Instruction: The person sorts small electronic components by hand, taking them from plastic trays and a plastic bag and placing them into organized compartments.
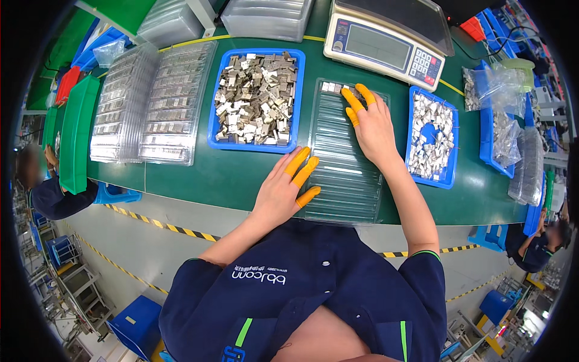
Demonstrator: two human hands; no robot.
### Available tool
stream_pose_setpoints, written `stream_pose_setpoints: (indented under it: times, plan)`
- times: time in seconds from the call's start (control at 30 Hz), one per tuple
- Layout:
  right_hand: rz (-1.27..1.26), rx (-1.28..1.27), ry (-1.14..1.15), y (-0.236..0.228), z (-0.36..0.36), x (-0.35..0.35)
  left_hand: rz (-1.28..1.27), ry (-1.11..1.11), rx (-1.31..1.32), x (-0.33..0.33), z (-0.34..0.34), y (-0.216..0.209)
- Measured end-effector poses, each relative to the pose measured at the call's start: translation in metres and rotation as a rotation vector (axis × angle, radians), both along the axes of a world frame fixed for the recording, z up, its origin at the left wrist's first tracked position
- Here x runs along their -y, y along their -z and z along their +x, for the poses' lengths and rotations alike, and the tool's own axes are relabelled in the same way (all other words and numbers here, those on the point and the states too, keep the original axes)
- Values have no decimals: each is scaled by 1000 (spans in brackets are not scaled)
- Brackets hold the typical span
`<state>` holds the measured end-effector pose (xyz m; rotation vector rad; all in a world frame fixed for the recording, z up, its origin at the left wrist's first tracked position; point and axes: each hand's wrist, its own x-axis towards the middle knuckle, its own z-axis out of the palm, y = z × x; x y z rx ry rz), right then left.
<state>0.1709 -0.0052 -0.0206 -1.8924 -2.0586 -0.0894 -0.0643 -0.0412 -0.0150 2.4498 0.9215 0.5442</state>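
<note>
A clear ribbed plastic tray [341, 163] lies lengthwise in front of me on the green table. Several small silver metal parts [332, 87] sit side by side in its far row. At that row, my right hand [375, 127] has its yellow-capped fingertips down by the parts, thumb and fingers apart; anything tiny under the tips is hidden. My left hand [280, 188] rests by the tray's near left side, yellow-capped fingers spread and holding nothing. Beyond it stands a blue bin [212, 114] heaped with small metal parts.
Right of the tray is a blue bin [449, 181] of small white parts. A digital scale [380, 48] stands at the back. Stacked filled trays [172, 108] and a green bin [81, 136] occupy the left. Blue bins with plastic bags [503, 120] are far right; people sit at both sides.
</note>
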Motion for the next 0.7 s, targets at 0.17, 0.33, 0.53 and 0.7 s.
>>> stream_pose_setpoints:
  times: [0.17,0.33,0.53,0.7]
  plan:
    - [-57,-44,24,0,-5,0,-8,-17,12,1,0,3]
    - [-32,-110,3,3,-9,-1,-6,-15,8,1,0,3]
    - [-6,-125,12,1,-10,2,6,-4,-10,1,1,3]
    - [33,-77,87,-10,12,11,36,-24,9,2,0,2]
